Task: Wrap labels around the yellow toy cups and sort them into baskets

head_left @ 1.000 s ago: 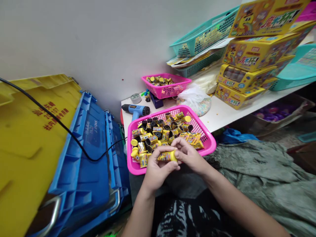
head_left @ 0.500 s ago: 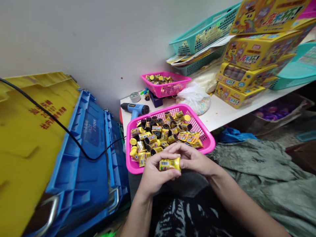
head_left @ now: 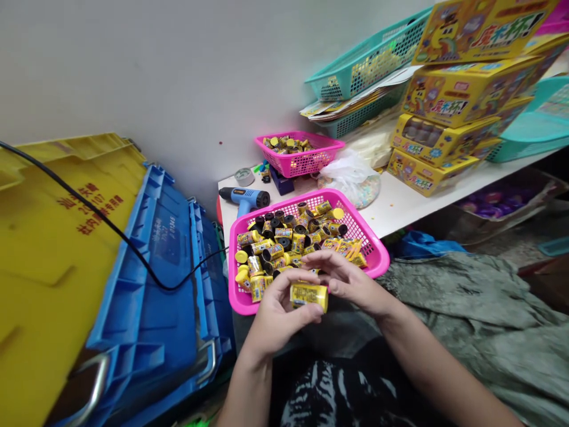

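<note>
2 pink baskets (head_left: 377,261) (head_left: 299,155), yellow printed tube (head_left: 309,296), blue-black heat gun (head_left: 249,198)

L hand (head_left: 278,308): 1 tube (head_left: 310,296). Just past hands: 1 near pink basket (head_left: 379,265), loose tubes (head_left: 297,242) overlap, exact qty n/a. Farther out: 1 far pink basket (head_left: 306,166), 1 heat gun (head_left: 252,197), 1 tape roll (head_left: 249,179), 1 clear bag (head_left: 349,175). Far R of R hand (head_left: 349,284): front stack = 4 boxes (head_left: 444,98).

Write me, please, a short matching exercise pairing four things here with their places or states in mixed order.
1. Left hand
2. Tape roll
3. Black cable
4. Upper green basket

A. Above the papers
B. Behind the heat gun
C. Holds a yellow tube
D. Runs in front of the yellow crate

Pairs: 1-C, 2-B, 3-D, 4-A
</note>
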`<state>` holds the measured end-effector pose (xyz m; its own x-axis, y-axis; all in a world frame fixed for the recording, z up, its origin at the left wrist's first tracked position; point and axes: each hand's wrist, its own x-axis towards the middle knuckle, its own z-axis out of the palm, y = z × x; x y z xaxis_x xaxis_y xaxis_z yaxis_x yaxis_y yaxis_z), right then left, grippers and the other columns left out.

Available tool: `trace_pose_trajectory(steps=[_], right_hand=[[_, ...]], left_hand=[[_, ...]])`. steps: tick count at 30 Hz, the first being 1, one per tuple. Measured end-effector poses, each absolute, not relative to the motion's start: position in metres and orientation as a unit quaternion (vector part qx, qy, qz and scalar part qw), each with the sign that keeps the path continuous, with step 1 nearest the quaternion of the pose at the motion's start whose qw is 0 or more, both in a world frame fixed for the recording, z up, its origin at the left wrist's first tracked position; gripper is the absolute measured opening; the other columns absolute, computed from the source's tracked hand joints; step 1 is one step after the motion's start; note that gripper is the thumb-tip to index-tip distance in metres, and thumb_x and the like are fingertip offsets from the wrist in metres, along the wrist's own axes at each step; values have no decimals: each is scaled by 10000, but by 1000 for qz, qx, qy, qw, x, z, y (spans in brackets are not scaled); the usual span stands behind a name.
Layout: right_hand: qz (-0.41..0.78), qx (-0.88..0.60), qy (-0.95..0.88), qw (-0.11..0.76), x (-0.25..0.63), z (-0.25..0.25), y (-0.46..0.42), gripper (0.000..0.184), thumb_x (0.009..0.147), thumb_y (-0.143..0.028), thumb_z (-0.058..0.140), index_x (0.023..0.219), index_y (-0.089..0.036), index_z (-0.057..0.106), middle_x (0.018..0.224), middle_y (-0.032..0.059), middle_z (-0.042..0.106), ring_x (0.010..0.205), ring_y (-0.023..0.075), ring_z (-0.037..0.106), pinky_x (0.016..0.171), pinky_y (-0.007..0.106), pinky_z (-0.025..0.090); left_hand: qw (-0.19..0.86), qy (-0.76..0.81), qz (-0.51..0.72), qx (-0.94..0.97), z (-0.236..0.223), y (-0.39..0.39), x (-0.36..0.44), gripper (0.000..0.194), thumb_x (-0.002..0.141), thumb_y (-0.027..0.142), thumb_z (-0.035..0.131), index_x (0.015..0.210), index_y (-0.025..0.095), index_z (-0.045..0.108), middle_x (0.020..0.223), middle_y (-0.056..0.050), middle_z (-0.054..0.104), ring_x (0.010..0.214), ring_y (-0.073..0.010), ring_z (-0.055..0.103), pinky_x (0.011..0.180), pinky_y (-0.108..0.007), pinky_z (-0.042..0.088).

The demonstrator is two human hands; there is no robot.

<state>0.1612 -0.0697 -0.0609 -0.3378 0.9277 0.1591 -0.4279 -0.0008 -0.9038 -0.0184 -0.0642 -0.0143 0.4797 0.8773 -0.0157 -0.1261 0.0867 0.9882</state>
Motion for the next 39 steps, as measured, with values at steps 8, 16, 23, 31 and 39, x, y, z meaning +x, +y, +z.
trace_pose_trajectory(steps=[8,16,23,31,39], right_hand=[[695,-226,-468,496,153,-59,-74,434,782,-473,695,1135,-234,619,1120,47,641,1051,190,603,917,341,464],[665,-222,-483,524,153,-50,-78,326,758,-435,732,997,-230,649,1087,48,655,1031,196,611,901,365,472],[608,-298,-449,583,139,-56,-81,319,817,-496,645,996,-233,626,948,26,638,891,166,616,781,289,492],[706,-244,-417,518,136,-61,-82,437,824,-537,615,1161,-259,589,1168,54,590,1061,198,586,899,336,462],[632,-295,-491,522,149,-56,-77,337,826,-475,643,1062,-235,619,1036,44,657,966,187,628,849,324,495]], left_hand=[[649,359,360,567,-12,-64,-14,281,611,241,831,870,185,737,915,-51,738,851,-200,678,749,-278,515],[597,315,364,642,-13,-67,-20,321,629,217,827,939,260,754,1103,-65,715,1108,-252,613,996,-380,418],[628,356,422,549,-23,-68,-10,341,643,273,817,965,222,717,956,-44,716,798,-177,662,725,-282,531],[637,356,405,551,-24,-68,-16,351,562,202,862,888,214,733,900,-23,715,815,-163,660,713,-235,518],[628,352,395,571,-25,-67,-12,316,632,191,821,928,233,720,933,-29,681,681,-126,644,576,-222,546]])
